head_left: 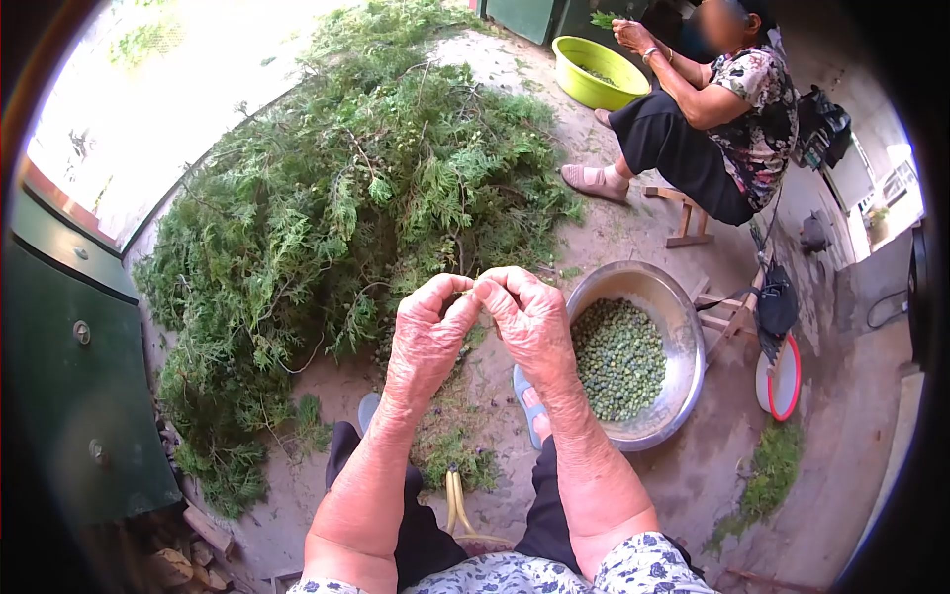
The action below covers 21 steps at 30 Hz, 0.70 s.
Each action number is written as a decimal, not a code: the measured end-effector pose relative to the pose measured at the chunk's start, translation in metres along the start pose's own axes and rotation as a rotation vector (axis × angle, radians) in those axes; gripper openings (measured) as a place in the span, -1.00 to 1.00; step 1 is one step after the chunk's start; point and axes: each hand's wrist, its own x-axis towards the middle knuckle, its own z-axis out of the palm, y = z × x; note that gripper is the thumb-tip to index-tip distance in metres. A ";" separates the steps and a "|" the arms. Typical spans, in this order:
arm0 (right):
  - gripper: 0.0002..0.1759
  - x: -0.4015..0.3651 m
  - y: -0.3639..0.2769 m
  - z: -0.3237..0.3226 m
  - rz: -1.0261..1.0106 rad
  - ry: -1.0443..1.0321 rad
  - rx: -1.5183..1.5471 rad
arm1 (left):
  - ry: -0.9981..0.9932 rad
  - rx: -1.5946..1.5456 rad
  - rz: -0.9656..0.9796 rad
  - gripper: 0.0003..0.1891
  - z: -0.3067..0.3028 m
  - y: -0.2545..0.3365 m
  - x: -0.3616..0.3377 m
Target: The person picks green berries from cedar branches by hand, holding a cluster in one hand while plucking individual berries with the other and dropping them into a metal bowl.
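Note:
My left hand and my right hand meet in front of me, thumbs and fingers pinched tip to tip. A tiny yellowish-green bit shows between the fingertips, too small to name. Just beyond my hands lies a big heap of cut evergreen branches with flat, scaly foliage. Close to the right of my right hand stands a wide metal basin. Many small round green cones or berries lie in it. Loose green sprigs are scattered on the ground between my feet.
At the upper right another person sits on a low wooden stool, holding a green sprig over a yellow-green basin. A red-rimmed container and a strip of greenery are at right. Green metal doors stand left.

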 end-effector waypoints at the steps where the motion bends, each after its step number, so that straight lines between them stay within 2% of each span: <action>1: -0.78 -0.001 0.000 0.001 0.007 0.001 -0.008 | -0.016 0.014 0.010 -0.86 0.000 -0.003 0.000; 5: -0.80 -0.002 0.002 0.002 0.082 0.034 0.057 | -0.037 -0.137 0.034 -0.87 0.006 -0.003 -0.002; 7: -0.82 -0.001 0.001 -0.001 0.372 -0.053 0.648 | -0.023 -0.264 0.028 -0.89 0.009 0.002 -0.003; 8: -0.82 -0.001 0.000 -0.002 0.373 -0.052 0.647 | -0.024 -0.264 0.027 -0.89 0.009 0.005 -0.004; 10: -0.83 -0.001 -0.003 -0.002 0.413 -0.035 0.776 | -0.018 -0.544 -0.139 -0.89 0.009 0.010 -0.006; 14: -0.80 0.002 0.013 -0.003 0.401 -0.033 0.849 | -0.068 -0.571 -0.158 -0.92 0.004 -0.010 -0.002; 19: -0.82 0.001 0.004 -0.008 0.450 -0.003 0.950 | 0.025 -0.457 -0.177 -0.92 0.013 -0.003 -0.002; 21: -0.83 0.001 0.007 -0.009 0.417 0.005 0.873 | 0.020 -0.454 -0.159 -0.92 0.013 -0.006 -0.001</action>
